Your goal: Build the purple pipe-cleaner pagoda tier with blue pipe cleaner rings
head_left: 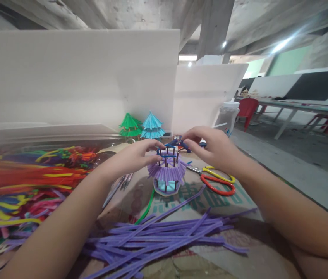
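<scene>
A small tiered pavilion (pixel 166 172) stands upright on the cardboard, with a purple pipe-cleaner roof, dark posts and a blue ring at its top. Around the ring's left side are the fingertips of my left hand (pixel 148 153), thumb and fingers apart; contact is hard to make out. My right hand (pixel 206 143) hovers right of the pavilion, fingers curved and apart, holding nothing visible. Behind it, partly hidden, lies a dark blue tool (pixel 181 143), perhaps a glue gun. Scissors (pixel 216 182) with red and yellow handles rest to the right. Purple strips (pixel 164 240) are piled in front.
Colourful pipe cleaners (pixel 27 178) fill the left side. Behind the pavilion stand a green model (pixel 129 126) and a light blue one (pixel 151 126), before a white board (pixel 79 77). A clear jar (pixel 227 116) is at the back right; tweezers (pixel 126 181) lie left of the pavilion.
</scene>
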Tool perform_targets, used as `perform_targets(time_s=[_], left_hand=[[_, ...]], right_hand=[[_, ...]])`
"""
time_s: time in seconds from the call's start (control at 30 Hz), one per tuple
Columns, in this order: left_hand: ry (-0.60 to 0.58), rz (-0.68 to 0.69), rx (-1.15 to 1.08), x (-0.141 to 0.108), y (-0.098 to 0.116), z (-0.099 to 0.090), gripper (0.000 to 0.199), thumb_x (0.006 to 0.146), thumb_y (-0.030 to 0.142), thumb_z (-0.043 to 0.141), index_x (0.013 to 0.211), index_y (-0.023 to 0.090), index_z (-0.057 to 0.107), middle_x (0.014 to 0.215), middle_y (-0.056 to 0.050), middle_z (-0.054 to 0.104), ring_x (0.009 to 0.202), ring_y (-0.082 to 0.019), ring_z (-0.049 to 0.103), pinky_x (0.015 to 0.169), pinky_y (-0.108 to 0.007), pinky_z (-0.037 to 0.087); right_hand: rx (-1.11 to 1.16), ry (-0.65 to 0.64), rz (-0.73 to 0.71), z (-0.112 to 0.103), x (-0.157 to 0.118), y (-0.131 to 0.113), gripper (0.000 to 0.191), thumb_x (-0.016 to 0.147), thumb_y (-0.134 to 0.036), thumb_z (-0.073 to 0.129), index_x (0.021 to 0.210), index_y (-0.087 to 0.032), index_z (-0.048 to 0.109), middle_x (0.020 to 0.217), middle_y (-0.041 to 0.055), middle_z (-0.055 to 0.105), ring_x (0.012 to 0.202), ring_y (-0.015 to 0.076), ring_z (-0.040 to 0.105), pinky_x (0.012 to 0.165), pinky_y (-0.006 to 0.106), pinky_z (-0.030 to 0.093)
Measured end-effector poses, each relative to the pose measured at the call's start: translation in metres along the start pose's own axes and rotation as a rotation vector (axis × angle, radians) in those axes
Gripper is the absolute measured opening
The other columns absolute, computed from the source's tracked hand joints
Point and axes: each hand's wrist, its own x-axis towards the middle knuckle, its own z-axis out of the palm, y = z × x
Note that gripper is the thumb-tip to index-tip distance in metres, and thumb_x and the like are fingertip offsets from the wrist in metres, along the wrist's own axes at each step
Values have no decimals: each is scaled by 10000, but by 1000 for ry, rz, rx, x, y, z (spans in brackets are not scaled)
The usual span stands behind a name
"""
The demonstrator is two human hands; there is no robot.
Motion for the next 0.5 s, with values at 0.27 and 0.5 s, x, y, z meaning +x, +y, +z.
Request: perform_targets(time_s=[0.27, 0.5], left_hand=[[22, -2, -44, 4, -6, 1, 450, 882, 457, 582, 1253, 207, 634, 1281, -82, 681, 1165, -250, 631, 1016, -386, 493], [-49, 22, 28, -3, -13, -8, 572, 855, 526, 637, 1361, 267, 577, 1391, -54, 626, 1256, -266, 588, 1055, -384, 470]], right_hand=[[-28, -267, 264, -10, 6, 46, 233, 930, -352, 573, 940, -185, 736, 805, 40, 739, 689, 169, 631, 591, 271, 400], [-34, -417, 319, -5, 6, 63, 301, 941, -403, 535, 958, -176, 732, 868, 52, 751, 745, 177, 637, 616, 261, 382]])
